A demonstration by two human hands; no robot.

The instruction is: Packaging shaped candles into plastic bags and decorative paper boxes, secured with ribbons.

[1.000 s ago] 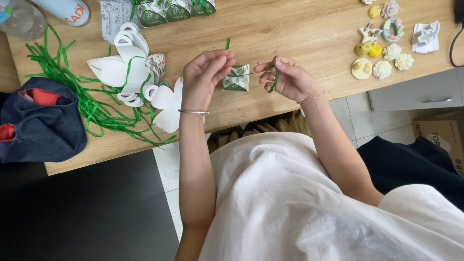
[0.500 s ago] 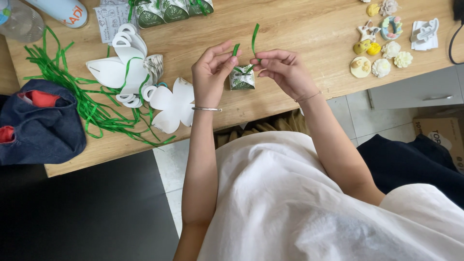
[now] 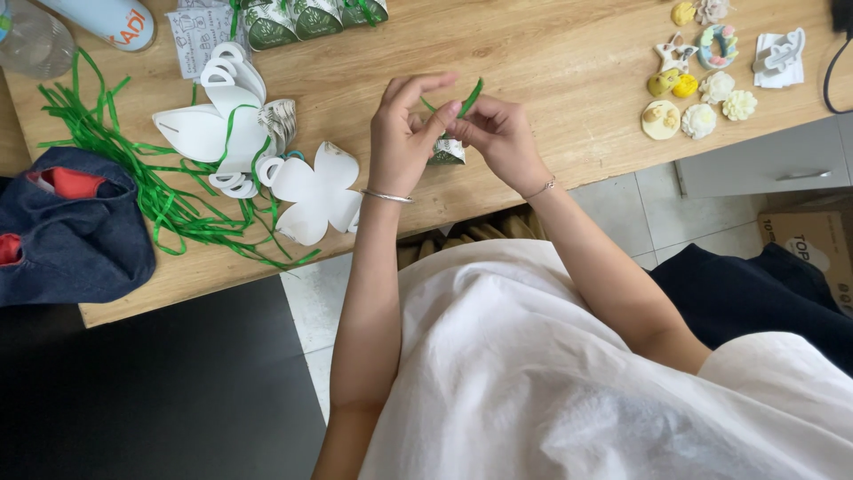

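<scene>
- Head view, containers: a small folded paper box (image 3: 447, 153) sits on the table just under the two hands, mostly hidden by them; what it holds cannot be seen. Three more boxes (image 3: 313, 20) of the same kind, tied with green, stand in a row at the far edge. A dark blue bag (image 3: 75, 236) with something red inside lies at the left end, and a clear bottle (image 3: 31, 37) stands in the far left corner.
- Head view, surface: the wooden table (image 3: 569, 53) carries a heap of loose green ribbon strips (image 3: 133, 169), white flat box cutouts (image 3: 267, 151) beside them, and small pale clay pieces (image 3: 697, 89) at the right. Below the edge are a tiled floor and a cardboard carton (image 3: 813, 253).
- Head view, hands: the left hand (image 3: 402, 138) and right hand (image 3: 498, 133) meet above the small box, both pinching a green ribbon (image 3: 471, 93) between thumb and fingertips; one end sticks up between them. Each wrist wears a thin bracelet.
</scene>
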